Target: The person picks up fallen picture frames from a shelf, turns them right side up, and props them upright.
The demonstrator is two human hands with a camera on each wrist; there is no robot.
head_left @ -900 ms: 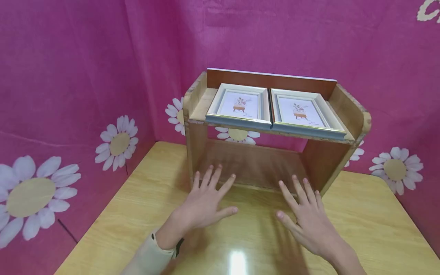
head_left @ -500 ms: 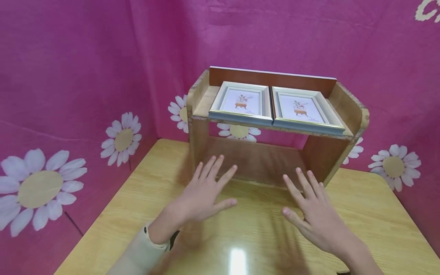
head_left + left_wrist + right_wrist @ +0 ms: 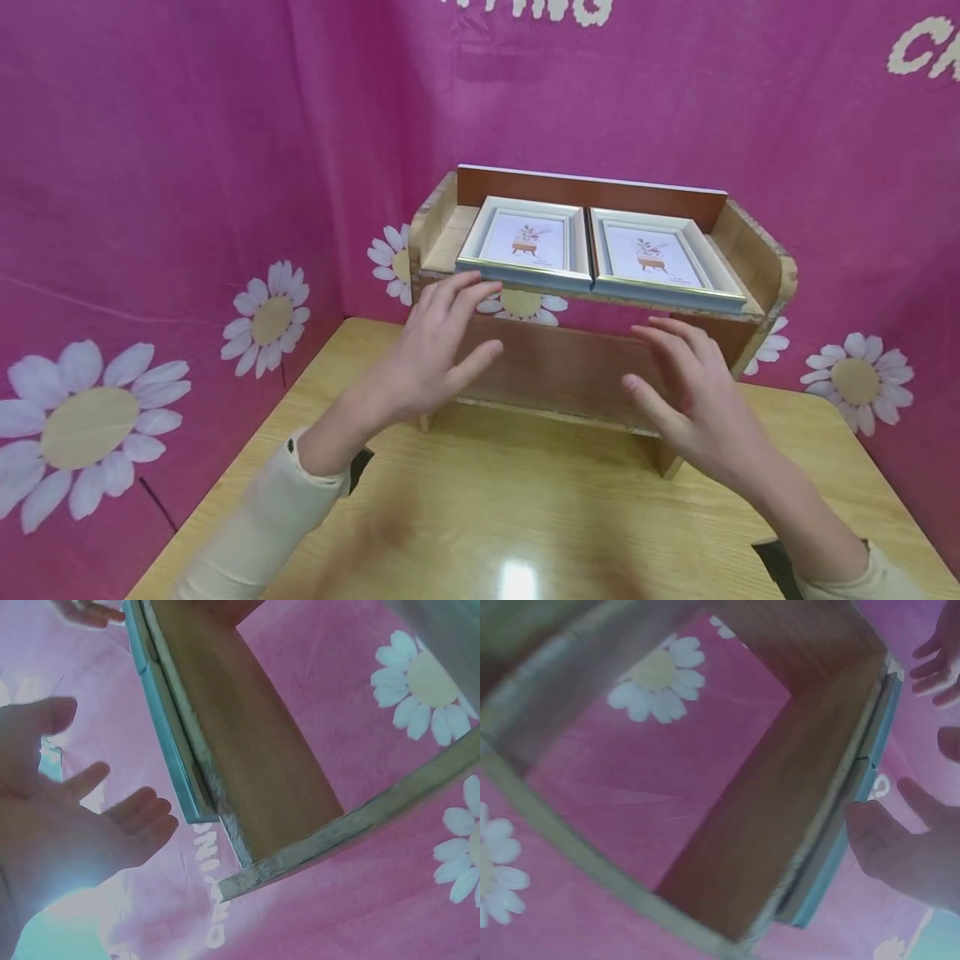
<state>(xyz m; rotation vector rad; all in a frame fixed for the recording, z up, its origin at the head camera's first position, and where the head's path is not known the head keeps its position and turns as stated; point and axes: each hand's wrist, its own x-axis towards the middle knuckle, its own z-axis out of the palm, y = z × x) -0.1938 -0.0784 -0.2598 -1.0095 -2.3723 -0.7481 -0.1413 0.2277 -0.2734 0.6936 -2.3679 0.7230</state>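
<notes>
Two picture frames with pale, gold-edged borders and plant prints lie side by side on top of a small wooden shelf (image 3: 570,367): a left picture frame (image 3: 525,240) and a right picture frame (image 3: 651,257). My left hand (image 3: 431,354) is raised before the left frame, fingers loosely bent, overlapping its front corner in the head view. In the left wrist view a small gap separates these fingers from the frame's edge. My right hand (image 3: 701,400) hovers before the right frame, fingers loosely bent and holding nothing. Whether its fingertips touch the edge, I cannot tell.
The shelf stands on a light wooden table (image 3: 480,500), with side panels rising past its top board and a brown strip (image 3: 585,187) along the back. A magenta cloth (image 3: 600,108) printed with daisies and letters hangs behind and to the left.
Both hands have risen from before the shelf's lower part toward the frames' front edges. Their spread, straight fingers have become loosely bent. The frames stay in place; the head view has tilted slightly up.
</notes>
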